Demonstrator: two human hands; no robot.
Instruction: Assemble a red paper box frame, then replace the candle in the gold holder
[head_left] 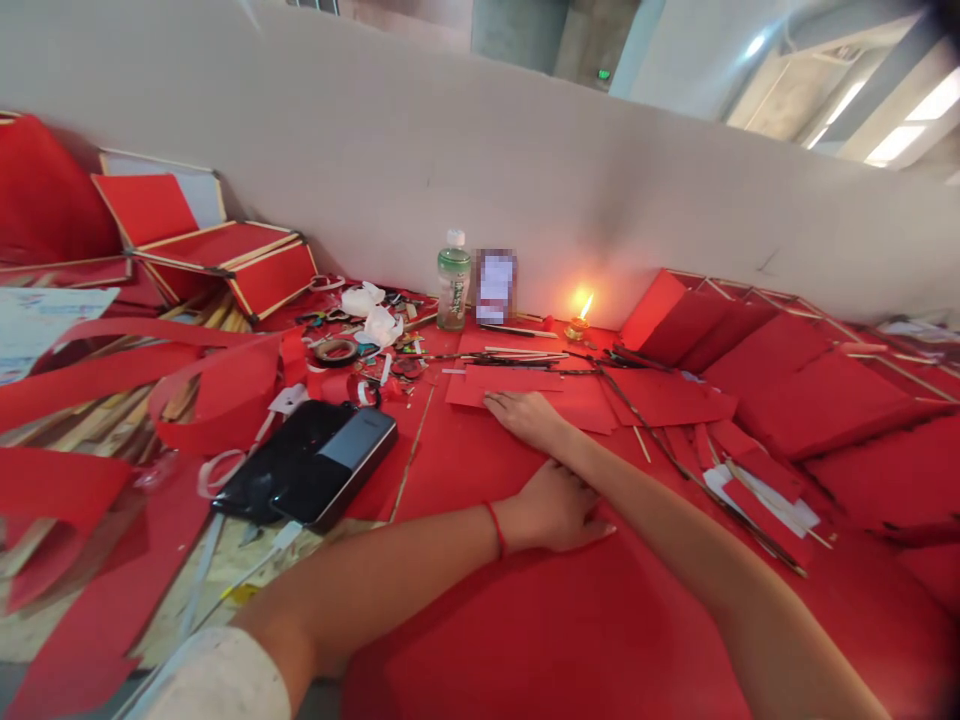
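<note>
My right hand (523,418) lies flat on a red paper sheet (510,380), its fingertips near the sheet's lower edge. Thin dark sticks (517,358) lie across the red paper just beyond it. My left hand (556,507), with a red thread bracelet (495,528) at the wrist, rests on the red covering (480,470) just below my right forearm. Its fingers curl downward, and nothing shows in it. A black phone with a grey power bank (315,465) lies to the left of both hands, apart from them.
A roll of tape (335,351), small scraps and white plastic (367,312) lie beyond. A water bottle (454,282), a blurred card (495,287) and a small lit flame (581,318) stand by the wall (360,130). Red paper panels on stick frames (780,380) pile up right and left.
</note>
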